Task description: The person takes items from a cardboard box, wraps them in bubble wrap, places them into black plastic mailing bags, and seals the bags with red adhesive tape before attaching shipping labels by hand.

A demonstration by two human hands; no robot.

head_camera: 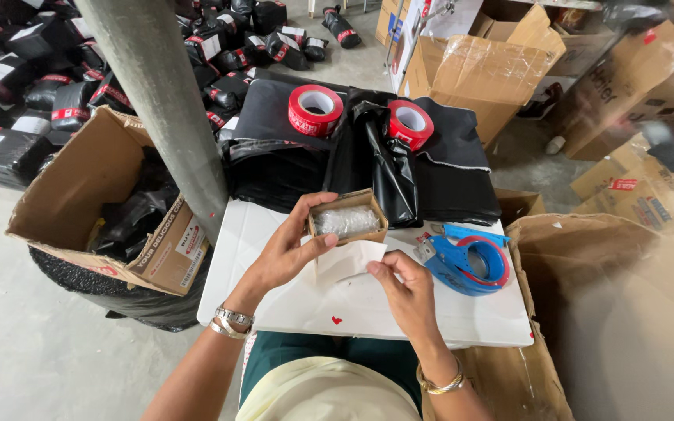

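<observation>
— What is held in the head view?

— A small cardboard box (348,216) with clear wrapped contents is gripped by the left hand (289,251), above the white counter (368,304). A white paper slip (347,260) is pinched by the right hand (406,287), just under the box.

— And nearby?

— A blue tape dispenser (468,263) is lying beside the right hand; two red tape rolls (315,109) are resting on black bags (368,156).

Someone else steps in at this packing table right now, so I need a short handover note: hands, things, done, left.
Left hand: holds a small open cardboard box with clear plastic wrap inside, above the white table.
Right hand: pinches a white paper slip just under the box.
Nearby: blue tape dispenser at right, two red tape rolls on black bags behind.
Done: box filled.
Left: box still open, untaped.
</observation>
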